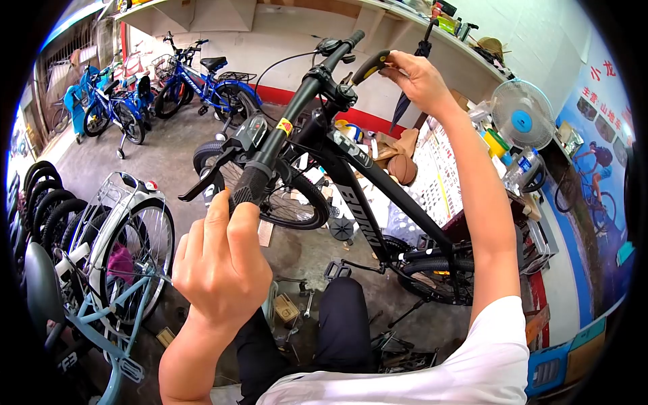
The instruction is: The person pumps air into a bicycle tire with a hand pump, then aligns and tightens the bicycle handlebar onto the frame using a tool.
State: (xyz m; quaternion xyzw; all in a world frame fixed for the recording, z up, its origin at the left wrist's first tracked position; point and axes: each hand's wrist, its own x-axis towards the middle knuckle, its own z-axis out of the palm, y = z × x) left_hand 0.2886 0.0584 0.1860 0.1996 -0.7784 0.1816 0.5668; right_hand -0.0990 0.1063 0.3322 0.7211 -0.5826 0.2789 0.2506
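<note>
Two bare hands work at the handlebar [305, 92] of a black bike; the left hand [223, 266] pinches the near grip [252, 183] between thumb and fingers; the right hand [422, 84], farther off, pinches a black-and-yellow tool [370, 67] beside the stem [337, 96]; whether its tip is seated cannot be told. A crooked tip could slip and mar a bolt or the stem; so light a hold on the grip might let the handlebar swing under the tool's force. The handlebar lies between the hands, slanting away from the left hand and passing left of the right; below it are the front wheel [323, 204] and, on the floor, a wrench [308, 304]; left of it stands a pale-blue bike [108, 343]; right of it, a fan [521, 121]; beyond it, a blue bike [196, 82].
</note>
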